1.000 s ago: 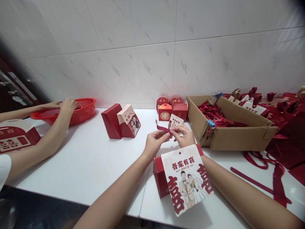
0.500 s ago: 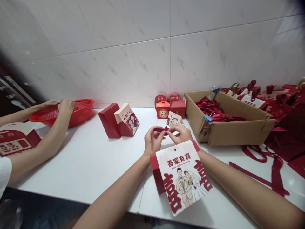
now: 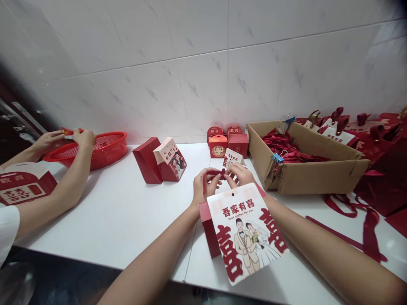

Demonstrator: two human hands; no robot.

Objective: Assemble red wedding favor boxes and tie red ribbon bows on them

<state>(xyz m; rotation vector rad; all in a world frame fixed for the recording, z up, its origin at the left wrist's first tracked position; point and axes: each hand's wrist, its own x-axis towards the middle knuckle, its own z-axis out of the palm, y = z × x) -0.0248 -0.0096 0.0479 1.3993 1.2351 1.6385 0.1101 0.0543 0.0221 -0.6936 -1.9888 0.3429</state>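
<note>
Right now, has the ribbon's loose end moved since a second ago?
Yes: judged against the little orange-red box, the ribbon's loose end has moved down the picture, from beside the box to over the left hand.

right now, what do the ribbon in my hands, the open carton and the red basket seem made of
Dark red ribbon: probably fabric, fairly matte, since its loose end droops.
Open carton: likely cardboard, matte brown, with rough-edged corner.
Red basket: apparently plastic, fairly glossy, with faint highlights and perforated inside.
</note>
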